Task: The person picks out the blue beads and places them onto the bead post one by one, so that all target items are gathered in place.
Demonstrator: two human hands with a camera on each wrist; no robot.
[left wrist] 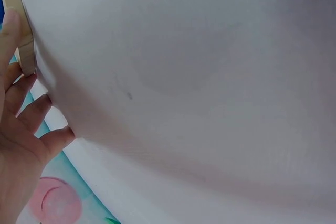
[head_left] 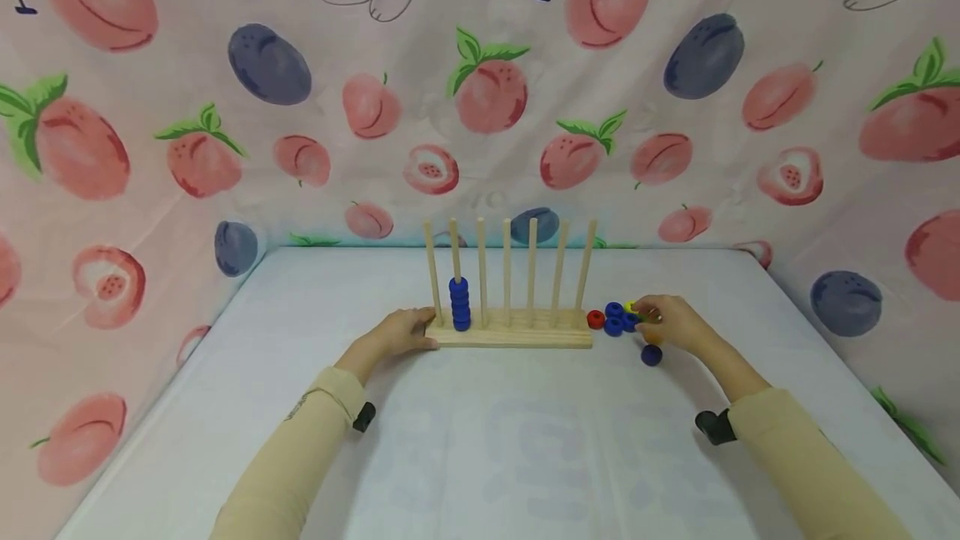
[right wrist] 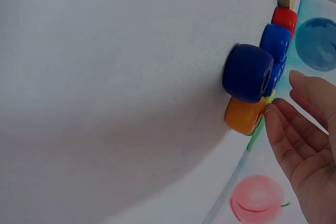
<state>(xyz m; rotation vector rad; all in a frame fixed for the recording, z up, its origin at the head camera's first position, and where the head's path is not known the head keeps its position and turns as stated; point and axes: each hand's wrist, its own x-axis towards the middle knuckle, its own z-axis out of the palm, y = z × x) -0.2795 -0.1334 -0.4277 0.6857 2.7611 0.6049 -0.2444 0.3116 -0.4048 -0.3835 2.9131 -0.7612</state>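
Observation:
A wooden rack [head_left: 513, 340] with several upright rods stands on the table; blue beads [head_left: 460, 304] are stacked on its second rod from the left. My left hand [head_left: 395, 332] grips the rack's left end, thumb at the front; in the left wrist view, the hand [left wrist: 23, 140] has its fingers spread at the wooden end [left wrist: 26, 51]. Right of the rack, my right hand [head_left: 672, 322] is at the loose beads. In the right wrist view this hand [right wrist: 310, 140] has thumb and fingers apart, fingertips beside an orange bead [right wrist: 244, 115]; whether they touch it is unclear.
Loose beads lie close together right of the rack: a red one [head_left: 596, 319], several blue ones [head_left: 613, 326] and a yellow one [head_left: 631, 307]. A dark blue bead [head_left: 651, 355] sits nearer the front. Behind the white table [head_left: 480, 440] hangs a fruit-patterned cloth [head_left: 480, 182].

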